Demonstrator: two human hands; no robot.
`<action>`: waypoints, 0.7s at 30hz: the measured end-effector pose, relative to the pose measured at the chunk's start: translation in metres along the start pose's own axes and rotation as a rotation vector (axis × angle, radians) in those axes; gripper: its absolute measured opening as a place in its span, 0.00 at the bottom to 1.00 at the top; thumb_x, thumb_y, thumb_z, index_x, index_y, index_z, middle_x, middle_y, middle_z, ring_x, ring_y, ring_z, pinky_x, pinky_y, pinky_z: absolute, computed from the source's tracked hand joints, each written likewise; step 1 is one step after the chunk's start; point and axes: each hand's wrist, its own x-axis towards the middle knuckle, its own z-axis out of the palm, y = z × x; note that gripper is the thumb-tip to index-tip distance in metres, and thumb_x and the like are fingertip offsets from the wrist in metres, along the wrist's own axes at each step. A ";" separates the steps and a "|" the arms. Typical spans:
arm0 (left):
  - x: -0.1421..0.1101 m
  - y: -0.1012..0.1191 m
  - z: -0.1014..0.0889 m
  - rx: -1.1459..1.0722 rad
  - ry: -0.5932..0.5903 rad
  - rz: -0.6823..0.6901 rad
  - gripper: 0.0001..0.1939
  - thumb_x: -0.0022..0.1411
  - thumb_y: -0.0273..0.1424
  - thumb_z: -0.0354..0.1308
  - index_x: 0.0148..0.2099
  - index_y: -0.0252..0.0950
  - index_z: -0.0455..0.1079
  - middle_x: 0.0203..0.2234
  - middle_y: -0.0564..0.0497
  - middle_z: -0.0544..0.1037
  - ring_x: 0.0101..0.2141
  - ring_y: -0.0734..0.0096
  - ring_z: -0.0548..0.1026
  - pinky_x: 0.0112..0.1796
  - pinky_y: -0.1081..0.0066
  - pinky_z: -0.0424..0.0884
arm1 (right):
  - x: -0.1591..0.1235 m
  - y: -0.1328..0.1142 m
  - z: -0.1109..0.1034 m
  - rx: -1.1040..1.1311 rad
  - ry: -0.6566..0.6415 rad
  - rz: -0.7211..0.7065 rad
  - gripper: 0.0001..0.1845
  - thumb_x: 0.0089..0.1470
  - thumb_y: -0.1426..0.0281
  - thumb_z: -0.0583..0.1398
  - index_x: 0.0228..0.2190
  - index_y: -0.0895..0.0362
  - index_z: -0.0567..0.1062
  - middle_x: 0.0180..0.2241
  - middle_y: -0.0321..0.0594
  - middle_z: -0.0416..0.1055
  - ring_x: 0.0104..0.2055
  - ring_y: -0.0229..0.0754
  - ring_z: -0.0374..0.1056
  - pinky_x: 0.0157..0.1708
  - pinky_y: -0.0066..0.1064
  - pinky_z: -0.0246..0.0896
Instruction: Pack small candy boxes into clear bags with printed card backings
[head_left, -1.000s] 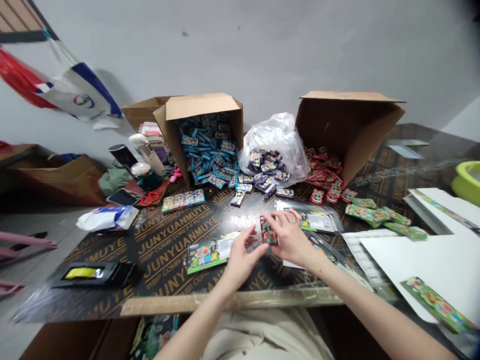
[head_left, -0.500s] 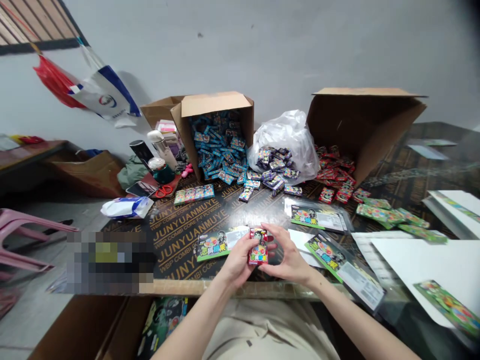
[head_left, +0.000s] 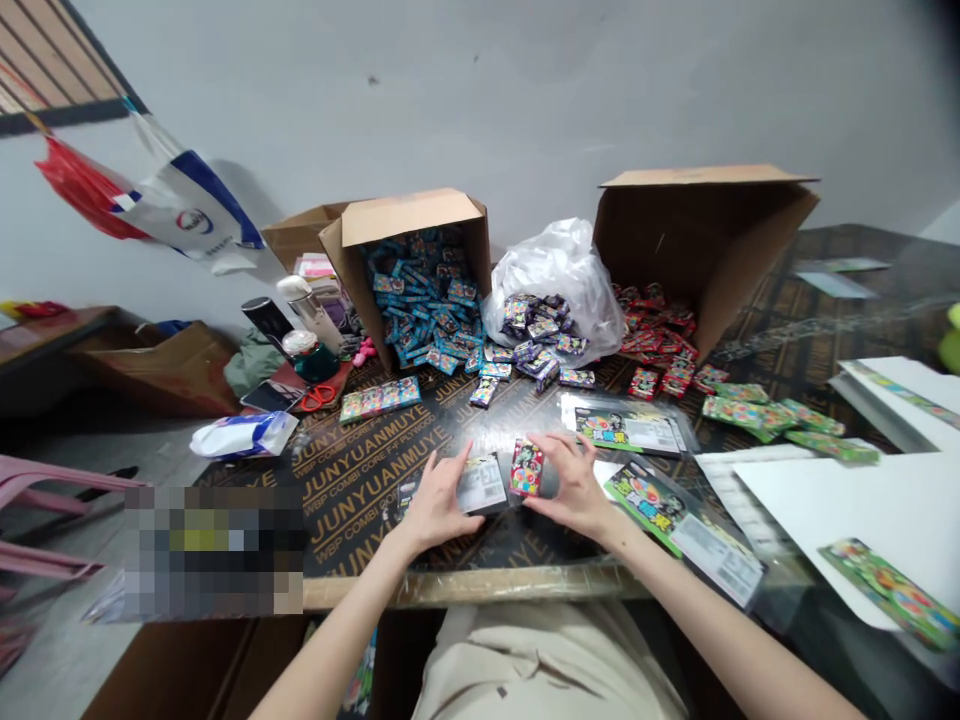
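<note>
My right hand [head_left: 574, 487] grips a small red printed box [head_left: 527, 467] by its right edge, fingers at the top and thumb at the bottom. My left hand [head_left: 441, 503] is open, thumb and fingers spread apart, over a flat printed packet [head_left: 484, 484] with a pale label. Whether that hand touches the packet I cannot tell. Its fingers cover part of the packet's left half. Right of my right hand lies another packet [head_left: 679, 530] with a green border, tilted on the table. A third packet [head_left: 630, 428] lies behind it.
A carton [head_left: 412, 222] of blue boxes, a clear plastic bag [head_left: 551, 265] of purple boxes and a carton [head_left: 750, 240] with red boxes stand at the back. Green strips [head_left: 757, 412] and white card sheets [head_left: 810, 520] lie right. Orange-handled scissors [head_left: 319, 398] and a thermos [head_left: 266, 322] are left.
My left hand has let go of the red box and moved left, opening over the packet. The red box is now in my right hand alone. The view has shifted slightly.
</note>
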 end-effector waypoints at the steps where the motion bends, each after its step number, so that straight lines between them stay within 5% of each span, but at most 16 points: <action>1: -0.002 0.005 -0.003 -0.008 0.011 0.023 0.54 0.40 0.34 0.60 0.64 0.35 0.34 0.49 0.44 0.68 0.49 0.57 0.65 0.57 0.50 0.41 | 0.000 -0.002 0.000 0.030 -0.048 -0.019 0.42 0.37 0.61 0.64 0.54 0.50 0.56 0.50 0.43 0.64 0.55 0.54 0.55 0.55 0.50 0.31; 5: -0.005 0.014 -0.013 -0.032 -0.032 0.099 0.53 0.40 0.33 0.60 0.65 0.36 0.34 0.51 0.44 0.66 0.51 0.56 0.63 0.57 0.49 0.40 | -0.002 -0.001 -0.002 0.185 -0.220 -0.073 0.47 0.36 0.57 0.65 0.56 0.51 0.53 0.53 0.43 0.61 0.56 0.52 0.54 0.56 0.50 0.30; 8: -0.003 0.014 -0.013 -0.038 0.010 0.070 0.54 0.41 0.35 0.60 0.64 0.34 0.34 0.53 0.42 0.64 0.52 0.56 0.62 0.57 0.49 0.42 | -0.004 0.001 -0.003 0.215 -0.122 -0.003 0.52 0.35 0.52 0.65 0.58 0.51 0.49 0.56 0.46 0.56 0.59 0.54 0.48 0.56 0.50 0.31; 11: 0.003 0.015 -0.009 -0.052 0.067 0.033 0.53 0.42 0.37 0.60 0.64 0.34 0.34 0.52 0.41 0.65 0.52 0.56 0.63 0.57 0.50 0.44 | -0.009 -0.008 -0.004 0.226 0.042 0.096 0.50 0.40 0.55 0.64 0.58 0.51 0.47 0.51 0.46 0.63 0.57 0.52 0.53 0.57 0.49 0.32; 15: 0.016 0.017 -0.003 -0.054 0.072 0.066 0.51 0.45 0.37 0.59 0.64 0.35 0.33 0.52 0.43 0.65 0.51 0.57 0.64 0.56 0.51 0.47 | -0.010 -0.016 -0.011 0.255 -0.116 0.022 0.44 0.46 0.56 0.61 0.58 0.49 0.46 0.51 0.44 0.64 0.52 0.49 0.60 0.57 0.49 0.29; 18: 0.022 0.006 0.005 -0.005 0.056 0.075 0.51 0.45 0.38 0.59 0.64 0.36 0.34 0.52 0.43 0.66 0.50 0.56 0.66 0.55 0.50 0.48 | 0.003 0.018 -0.028 0.100 0.006 0.146 0.40 0.48 0.56 0.59 0.58 0.50 0.49 0.54 0.44 0.61 0.55 0.49 0.57 0.56 0.46 0.36; 21: 0.022 -0.016 0.020 0.065 -0.029 0.057 0.44 0.44 0.38 0.59 0.63 0.38 0.46 0.49 0.44 0.69 0.48 0.54 0.66 0.53 0.49 0.50 | 0.020 0.088 -0.059 -0.319 0.051 0.448 0.33 0.51 0.59 0.55 0.56 0.52 0.54 0.56 0.43 0.57 0.58 0.47 0.50 0.53 0.40 0.43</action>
